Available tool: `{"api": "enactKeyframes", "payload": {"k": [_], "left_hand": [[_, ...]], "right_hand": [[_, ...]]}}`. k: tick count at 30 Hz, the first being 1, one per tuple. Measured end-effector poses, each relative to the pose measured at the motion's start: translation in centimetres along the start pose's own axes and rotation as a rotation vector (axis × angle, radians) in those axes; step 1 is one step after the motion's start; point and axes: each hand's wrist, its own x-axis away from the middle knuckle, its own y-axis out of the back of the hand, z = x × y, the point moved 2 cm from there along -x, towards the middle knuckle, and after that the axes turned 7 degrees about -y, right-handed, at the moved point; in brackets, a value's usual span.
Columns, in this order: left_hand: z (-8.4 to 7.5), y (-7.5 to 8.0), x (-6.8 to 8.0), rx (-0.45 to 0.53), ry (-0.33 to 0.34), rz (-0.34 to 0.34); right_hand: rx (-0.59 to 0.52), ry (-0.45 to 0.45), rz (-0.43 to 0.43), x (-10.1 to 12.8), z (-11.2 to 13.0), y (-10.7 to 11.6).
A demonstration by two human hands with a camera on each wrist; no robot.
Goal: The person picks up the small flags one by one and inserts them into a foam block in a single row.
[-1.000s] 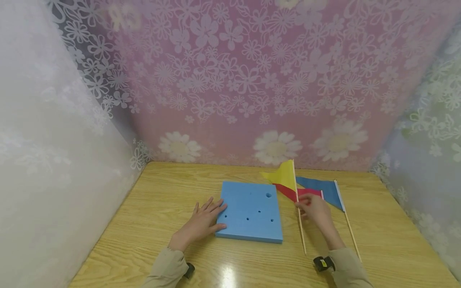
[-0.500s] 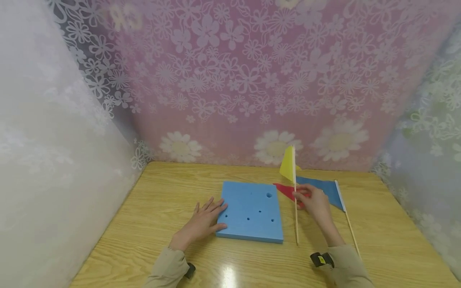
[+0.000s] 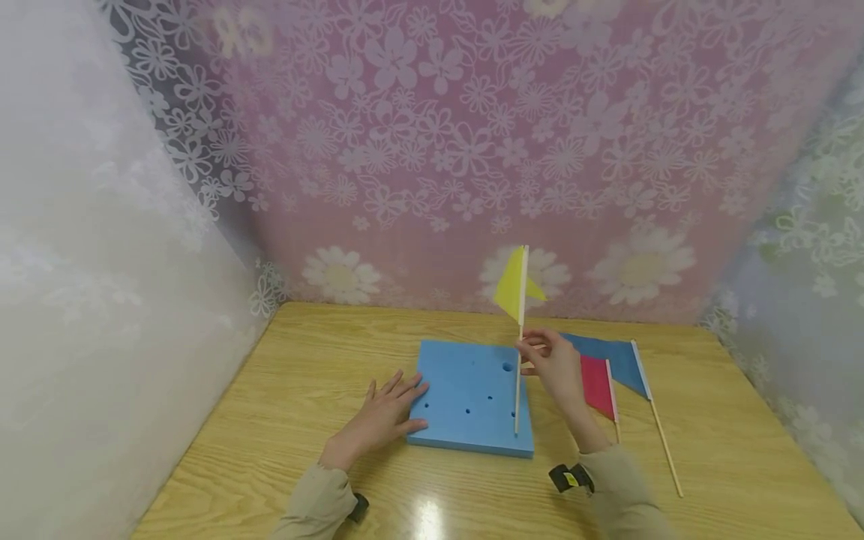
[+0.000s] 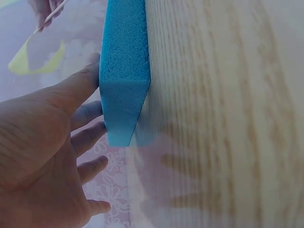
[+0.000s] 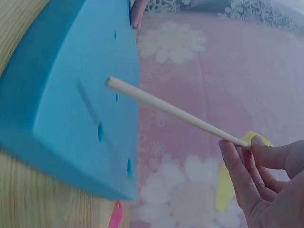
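Observation:
My right hand (image 3: 555, 366) pinches the thin wooden stick of a yellow pennant flag (image 3: 511, 289) between thumb and fingertips. The stick stands near upright, its lower end over the right front of a blue foam block (image 3: 448, 379). In the right wrist view the stick (image 5: 166, 109) has its bare tip apart from the block's face, near several small holes, and casts a shadow there. My left hand (image 3: 379, 416) rests at the block's left edge with fingers spread. The left wrist view shows those fingertips against the block (image 4: 126, 52).
Right of the block lie a red flag (image 3: 597, 386) and a blue flag (image 3: 617, 361) on the wooden table (image 3: 297, 367). The red flag's tip is hidden behind my right hand. Flower-patterned cloth (image 3: 432, 172) stands behind and at both sides.
My right hand has lifted the yellow flag and carried it left from beside the block to over it, with the stick turning more upright. The left hand has stayed in place.

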Motion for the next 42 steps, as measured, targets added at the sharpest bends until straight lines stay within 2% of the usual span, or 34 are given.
{"api": "enactKeyframes", "payload": {"k": [11,17,26,32,36,42], "left_hand": [[-0.1,0.0,0.1,0.017,0.01,0.003],[0.0,-0.1,0.0,0.002,0.026,0.007],[-0.3,0.0,0.1,-0.005,0.025,-0.003],[-0.4,0.1,0.2,-0.01,0.025,-0.006],[-0.3,0.1,0.3,-0.007,0.018,-0.009],[-0.1,-0.1,0.3,-0.016,0.023,-0.003]], "right_hand": [[-0.248,0.114,-0.027,0.2,2.1,-5.3],[-0.309,0.172,-0.019,0.6,3.5,-7.9],[-0.281,0.228,0.013,2.7,6.7,-10.5],[-0.264,0.286,-0.004,1.8,4.6,-12.3],[-0.255,0.327,-0.003,1.9,4.3,-12.8],[-0.233,0.331,0.016,2.0,4.0,-13.2]]}}
